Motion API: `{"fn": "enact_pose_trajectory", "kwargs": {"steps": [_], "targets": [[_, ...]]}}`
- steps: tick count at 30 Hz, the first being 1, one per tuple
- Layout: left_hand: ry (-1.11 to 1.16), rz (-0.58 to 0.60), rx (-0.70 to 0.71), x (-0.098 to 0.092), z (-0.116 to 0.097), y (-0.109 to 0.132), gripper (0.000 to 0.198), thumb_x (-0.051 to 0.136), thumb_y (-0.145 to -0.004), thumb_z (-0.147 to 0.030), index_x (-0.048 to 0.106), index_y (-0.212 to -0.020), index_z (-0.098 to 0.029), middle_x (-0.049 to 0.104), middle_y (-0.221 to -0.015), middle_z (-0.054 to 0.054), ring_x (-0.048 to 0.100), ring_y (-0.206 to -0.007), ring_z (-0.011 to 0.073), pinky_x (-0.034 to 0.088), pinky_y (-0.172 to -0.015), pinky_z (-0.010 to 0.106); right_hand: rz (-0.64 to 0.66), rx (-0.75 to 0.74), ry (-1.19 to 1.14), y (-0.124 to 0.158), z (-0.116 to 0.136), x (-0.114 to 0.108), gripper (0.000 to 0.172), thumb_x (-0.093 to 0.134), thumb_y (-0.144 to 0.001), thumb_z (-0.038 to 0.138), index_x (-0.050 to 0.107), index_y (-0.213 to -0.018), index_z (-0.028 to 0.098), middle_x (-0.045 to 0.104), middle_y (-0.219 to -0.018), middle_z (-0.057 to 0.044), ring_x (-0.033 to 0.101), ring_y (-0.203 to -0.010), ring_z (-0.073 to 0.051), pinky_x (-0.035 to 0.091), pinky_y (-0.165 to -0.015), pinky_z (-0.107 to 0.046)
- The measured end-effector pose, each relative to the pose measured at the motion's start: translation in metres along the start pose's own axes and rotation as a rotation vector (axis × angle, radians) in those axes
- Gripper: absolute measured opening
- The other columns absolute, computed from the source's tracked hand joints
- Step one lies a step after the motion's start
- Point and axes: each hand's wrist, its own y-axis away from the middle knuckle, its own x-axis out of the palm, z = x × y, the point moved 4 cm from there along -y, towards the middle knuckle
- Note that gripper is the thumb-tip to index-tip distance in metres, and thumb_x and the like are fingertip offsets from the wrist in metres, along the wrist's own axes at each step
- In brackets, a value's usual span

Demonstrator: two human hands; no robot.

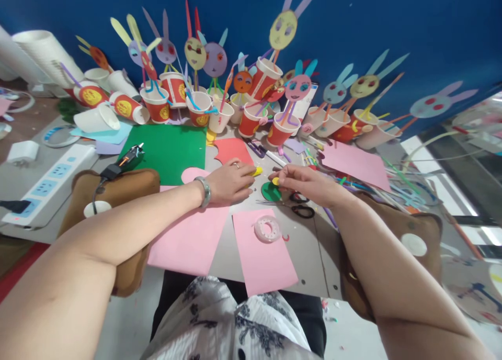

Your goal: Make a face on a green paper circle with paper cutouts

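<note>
My left hand [230, 183] lies palm down with its fingers stretched out over the pink paper's edge and the tabletop. A small yellow piece [257, 171] shows at its fingertips; whether they grip it I cannot tell. My right hand [304, 183] pinches a small round yellow piece [275, 181] between thumb and fingers. Just under it is a green paper circle [270, 192]. Black-handled scissors [303, 211] lie below the right hand, partly hidden by it. Nearer to me, a roll of clear tape [267, 229] rests on a pink sheet [264, 268].
Paper cups [251, 120] with rabbit-faced figures line the back along a blue wall [353, 25]. A green sheet [168, 150], a red paper scrap [234, 152] and a power strip [50, 179] are to the left. Brown cushions [133, 268] lie under both forearms.
</note>
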Motion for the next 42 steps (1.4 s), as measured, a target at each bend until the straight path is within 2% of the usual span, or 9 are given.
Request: {"fn": "enact_pose_trajectory", "kwargs": {"steps": [4, 8, 15, 20, 24, 28, 32, 37, 42], "targets": [[-0.005, -0.023, -0.045, -0.004, 0.002, 0.001, 0.040, 0.037, -0.101, -0.036, 0.070, -0.104, -0.013, 0.065, -0.118, 0.014, 0.059, -0.103, 0.0255, 0.033, -0.101, 0.046, 0.059, 0.015, -0.072, 0.001, 0.002, 0.005, 0.044, 0.072, -0.074, 0.059, 0.055, -0.079, 0.019, 0.070, -0.113, -0.008, 0.060, -0.078, -0.013, 0.043, -0.060, -0.024], [0.004, -0.068, -0.019, -0.008, -0.002, 0.003, 0.037, 0.042, -0.100, -0.039, 0.069, -0.107, -0.016, 0.062, -0.120, 0.014, 0.054, -0.113, 0.0286, 0.031, -0.104, 0.047, 0.086, 0.001, -0.070, 0.001, 0.003, 0.005, 0.046, 0.071, -0.074, 0.062, 0.055, -0.079, 0.019, 0.070, -0.114, -0.009, 0.060, -0.079, -0.014, 0.042, -0.057, -0.023], [0.105, -0.021, 0.185, -0.002, -0.022, 0.005, 0.043, 0.053, -0.094, -0.053, 0.065, -0.122, -0.023, 0.059, -0.125, 0.012, 0.049, -0.123, 0.0313, 0.027, -0.111, 0.054, 0.049, 0.015, -0.033, -0.002, -0.002, 0.002, 0.046, 0.073, -0.074, 0.065, 0.056, -0.079, 0.022, 0.071, -0.088, -0.005, 0.062, -0.075, -0.018, 0.044, -0.055, -0.024], [0.085, 0.011, 0.170, 0.003, -0.020, 0.005, 0.046, 0.049, -0.094, -0.058, 0.066, -0.119, -0.023, 0.059, -0.126, 0.013, 0.046, -0.127, 0.0324, 0.024, -0.111, 0.057, 0.018, -0.047, -0.012, -0.004, -0.001, 0.001, 0.046, 0.073, -0.073, 0.065, 0.057, -0.078, 0.022, 0.070, -0.086, -0.005, 0.060, -0.075, -0.018, 0.045, -0.057, -0.025], [0.106, 0.012, 0.149, 0.003, -0.016, 0.005, 0.043, 0.052, -0.093, -0.057, 0.067, -0.118, -0.025, 0.059, -0.125, 0.013, 0.045, -0.128, 0.0333, 0.021, -0.112, 0.060, 0.026, -0.066, 0.064, -0.005, 0.000, 0.003, 0.042, 0.071, -0.076, 0.061, 0.059, -0.079, 0.021, 0.065, -0.072, -0.001, 0.056, -0.064, -0.014, 0.043, -0.053, -0.024], [0.092, 0.044, 0.134, 0.004, -0.014, 0.005, 0.044, 0.051, -0.093, -0.058, 0.066, -0.121, -0.027, 0.058, -0.127, 0.012, 0.044, -0.129, 0.0319, 0.018, -0.114, 0.060, 0.123, -0.013, 0.047, -0.004, -0.002, 0.011, 0.039, 0.070, -0.078, 0.057, 0.056, -0.077, 0.021, 0.055, -0.059, 0.004, 0.048, -0.048, -0.010, 0.037, -0.045, -0.023], [0.097, 0.056, 0.124, 0.004, -0.014, 0.005, 0.045, 0.052, -0.092, -0.059, 0.066, -0.121, -0.027, 0.058, -0.126, 0.012, 0.044, -0.129, 0.0327, 0.019, -0.114, 0.061, 0.137, 0.048, -0.012, -0.005, -0.006, 0.014, 0.038, 0.073, -0.076, 0.055, 0.055, -0.077, 0.021, 0.049, -0.049, 0.006, 0.041, -0.039, -0.008, 0.028, -0.037, -0.021], [0.117, 0.058, 0.123, 0.003, -0.015, 0.004, 0.047, 0.054, -0.090, -0.060, 0.068, -0.119, -0.025, 0.058, -0.123, 0.012, 0.047, -0.124, 0.0326, 0.019, -0.113, 0.062, 0.183, 0.122, -0.101, -0.009, -0.013, 0.016, 0.036, 0.074, -0.077, 0.051, 0.056, -0.078, 0.021, 0.055, -0.054, 0.005, 0.035, -0.033, -0.004, 0.018, -0.032, -0.019], [0.102, 0.068, 0.127, 0.002, -0.015, 0.003, 0.048, 0.053, -0.090, -0.062, 0.067, -0.118, -0.026, 0.058, -0.121, 0.012, 0.047, -0.122, 0.0323, 0.020, -0.112, 0.061, 0.179, 0.169, -0.081, -0.009, -0.013, 0.019, 0.031, 0.074, -0.079, 0.046, 0.056, -0.078, 0.021, 0.054, -0.051, 0.005, 0.035, -0.030, -0.005, 0.019, -0.030, -0.019]]}}
